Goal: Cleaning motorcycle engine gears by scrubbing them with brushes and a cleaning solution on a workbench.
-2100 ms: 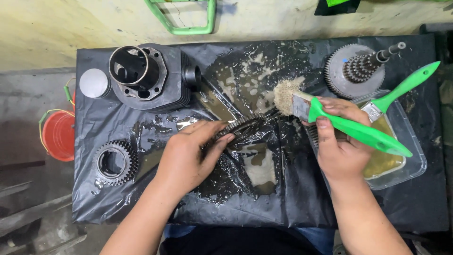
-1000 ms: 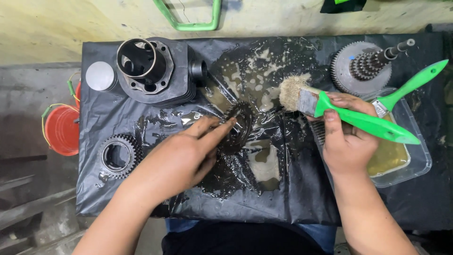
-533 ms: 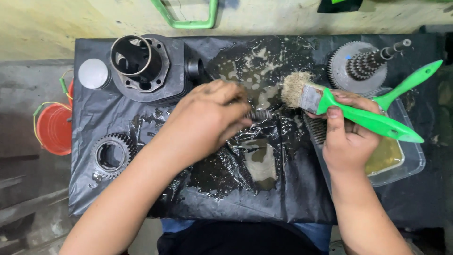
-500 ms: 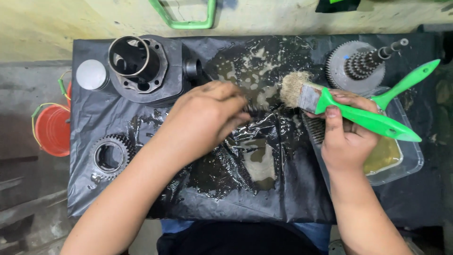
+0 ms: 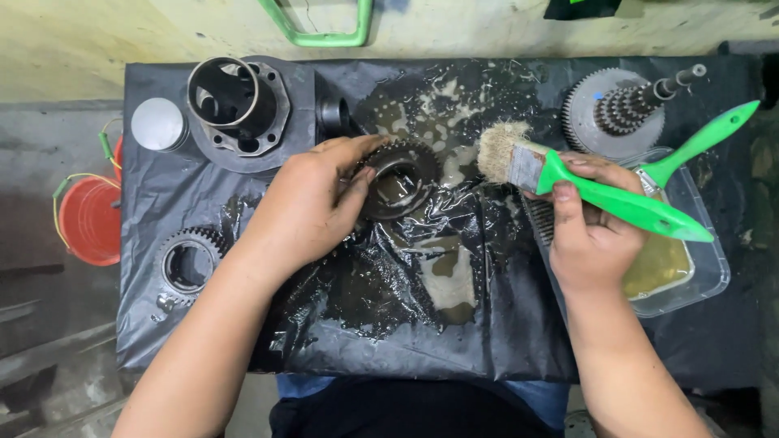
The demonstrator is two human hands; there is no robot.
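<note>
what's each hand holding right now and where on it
The right hand grips the green-handled paintbrush around the handle just behind the metal ferrule. The left hand holds the wet gear ring by its left rim, fingers over the edge.

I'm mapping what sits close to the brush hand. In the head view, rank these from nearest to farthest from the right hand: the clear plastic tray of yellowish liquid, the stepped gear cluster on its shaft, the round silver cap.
1. Clear plastic tray of yellowish liquid: just beside the right hand, on its right.
2. Stepped gear cluster on its shaft: above it, far edge.
3. Round silver cap: far left corner.
</note>
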